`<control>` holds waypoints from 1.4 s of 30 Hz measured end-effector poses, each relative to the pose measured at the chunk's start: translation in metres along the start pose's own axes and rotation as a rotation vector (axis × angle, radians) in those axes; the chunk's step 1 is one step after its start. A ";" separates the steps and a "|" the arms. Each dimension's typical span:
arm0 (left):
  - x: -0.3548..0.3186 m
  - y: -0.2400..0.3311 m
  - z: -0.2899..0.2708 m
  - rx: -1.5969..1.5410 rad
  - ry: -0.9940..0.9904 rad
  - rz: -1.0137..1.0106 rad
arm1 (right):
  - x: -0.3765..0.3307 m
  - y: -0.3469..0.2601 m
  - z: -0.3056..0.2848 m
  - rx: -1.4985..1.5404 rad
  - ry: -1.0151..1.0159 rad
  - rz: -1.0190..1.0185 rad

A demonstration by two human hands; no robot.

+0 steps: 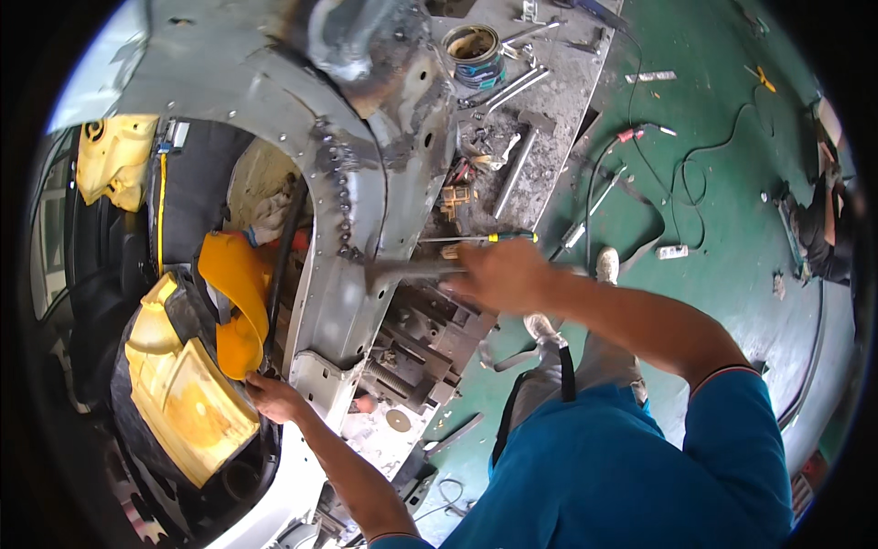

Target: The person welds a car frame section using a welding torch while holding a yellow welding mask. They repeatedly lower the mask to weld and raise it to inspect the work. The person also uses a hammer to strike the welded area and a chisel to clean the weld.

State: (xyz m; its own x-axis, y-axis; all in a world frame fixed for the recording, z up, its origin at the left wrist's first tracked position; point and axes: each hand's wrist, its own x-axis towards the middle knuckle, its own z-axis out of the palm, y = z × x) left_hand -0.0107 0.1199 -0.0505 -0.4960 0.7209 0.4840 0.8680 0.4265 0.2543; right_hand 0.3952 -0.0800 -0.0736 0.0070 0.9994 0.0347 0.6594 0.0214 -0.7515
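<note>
My right hand [508,274] is closed round the handle of a hammer [402,271]. Motion smears the hammer, and its head is at the grey metal car body panel [352,311], beside a row of weld spots. My left hand [277,399] reaches to the inner side of the panel, its fingers bent at the lower tip of an orange-yellow curved strip [240,293]. What those fingers grip is too small to make out. Behind that hand lies a yellow foam-like block [187,403] on dark material.
A grey workbench [558,119] beyond the panel carries an open tin [473,55], another hammer [519,165], a screwdriver [512,238] and a vise [407,366]. Cables and a strap [645,229] lie on the green floor [713,293]. Part of another person [828,220] shows at far right.
</note>
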 end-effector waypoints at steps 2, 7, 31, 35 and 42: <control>-0.001 0.004 0.004 -0.066 0.040 0.084 | 0.010 0.010 -0.008 -0.052 -0.034 0.188; -0.006 -0.003 0.000 -0.117 0.046 0.093 | 0.003 -0.011 -0.060 0.323 0.024 0.057; 0.004 -0.015 0.015 -0.102 0.021 -0.026 | 0.079 0.028 -0.081 -0.797 -0.128 -0.458; 0.006 -0.016 0.016 -0.084 -0.006 -0.025 | 0.082 0.028 -0.076 -0.833 -0.110 -0.450; 0.008 -0.022 0.023 -0.067 0.057 -0.008 | 0.064 -0.008 -0.096 -0.472 0.058 -0.512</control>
State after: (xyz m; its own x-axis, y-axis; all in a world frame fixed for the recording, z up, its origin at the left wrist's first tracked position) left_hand -0.0338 0.1291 -0.0718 -0.5028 0.6845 0.5279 0.8644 0.3936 0.3130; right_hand 0.4625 -0.0187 -0.0016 -0.3605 0.8634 0.3530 0.8466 0.4617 -0.2647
